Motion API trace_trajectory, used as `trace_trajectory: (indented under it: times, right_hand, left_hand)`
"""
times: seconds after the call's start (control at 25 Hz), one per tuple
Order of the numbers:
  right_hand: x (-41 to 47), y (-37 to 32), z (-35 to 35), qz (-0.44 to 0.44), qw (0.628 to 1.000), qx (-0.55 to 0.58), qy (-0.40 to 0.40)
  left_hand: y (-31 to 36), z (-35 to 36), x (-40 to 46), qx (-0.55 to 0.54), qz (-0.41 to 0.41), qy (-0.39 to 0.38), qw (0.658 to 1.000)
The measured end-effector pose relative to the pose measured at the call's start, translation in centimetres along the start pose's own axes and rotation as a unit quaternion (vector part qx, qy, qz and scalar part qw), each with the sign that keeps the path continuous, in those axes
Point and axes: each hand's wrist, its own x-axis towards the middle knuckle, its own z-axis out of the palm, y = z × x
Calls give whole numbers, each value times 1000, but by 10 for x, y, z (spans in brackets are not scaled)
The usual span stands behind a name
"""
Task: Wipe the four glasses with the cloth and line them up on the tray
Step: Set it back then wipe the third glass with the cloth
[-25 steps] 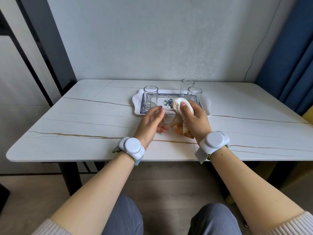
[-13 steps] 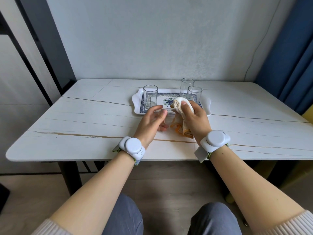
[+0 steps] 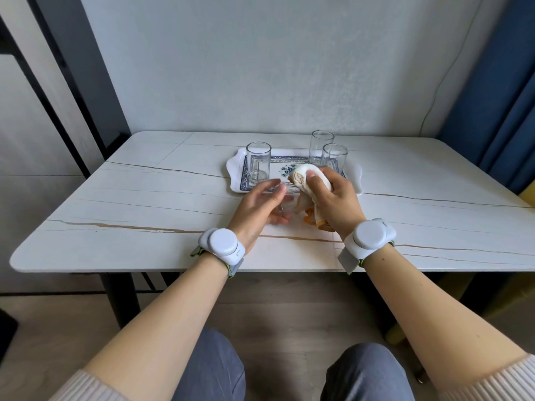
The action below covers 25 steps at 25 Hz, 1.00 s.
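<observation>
So you're mid-wipe on one glass point(image 3: 282, 202), just in front of the tray point(image 3: 235, 169): left hand point(image 3: 257, 208) cupped round it, right hand point(image 3: 333, 201) clenched on the cloth point(image 3: 307, 180). One glass stands on the tray's left end, two at its right, wiped or not I can't tell.

White tray point(image 3: 235, 169) with blue floral border, white-and-orange cloth point(image 3: 307, 180), white gold-veined table point(image 3: 144, 198), blue curtain point(image 3: 498, 96).

A white marble-look table point(image 3: 150, 198) on dark legs stands against a pale grey wall point(image 3: 260, 59). Blue curtain point(image 3: 498, 91) at right; wood-look floor point(image 3: 289, 308) below.
</observation>
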Motion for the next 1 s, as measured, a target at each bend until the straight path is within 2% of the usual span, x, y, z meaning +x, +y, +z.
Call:
trace_trajectory:
  times: [0.12, 0.32, 0.4, 0.52, 0.6, 0.68, 0.76, 0.84, 1.0]
  right_hand:
    - [1, -4, 0, 3, 1000, -5, -20]
    - [13, -3, 7, 52, 998, 32, 14]
    - [19, 1, 11, 74, 992, 79, 68]
    - [23, -2, 19, 85, 957, 209, 180]
    - [23, -11, 32, 61, 949, 235, 199]
    - [20, -14, 46, 19, 967, 184, 175]
    - [12, -7, 54, -13, 989, 58, 132]
    - [6, 2, 52, -23, 993, -27, 114]
    - [-2, 4, 45, -22, 992, -57, 111]
  left_hand:
    - [-5, 0, 1, 44, 30, 8, 999]
    - [-2, 0, -5, 92, 89, 15, 992]
    - [-2, 0, -5, 100, 93, 16, 990]
    - [-3, 5, -6, 129, 70, -9, 989]
    - [-5, 8, -5, 130, 53, -15, 990]
    - [-5, 5, -2, 70, 37, 10, 997]
    - [-5, 0, 1, 19, 28, 32, 999]
    - [-6, -2, 2, 8, 24, 38, 999]
    - [-7, -1, 2, 5, 18, 53, 998]
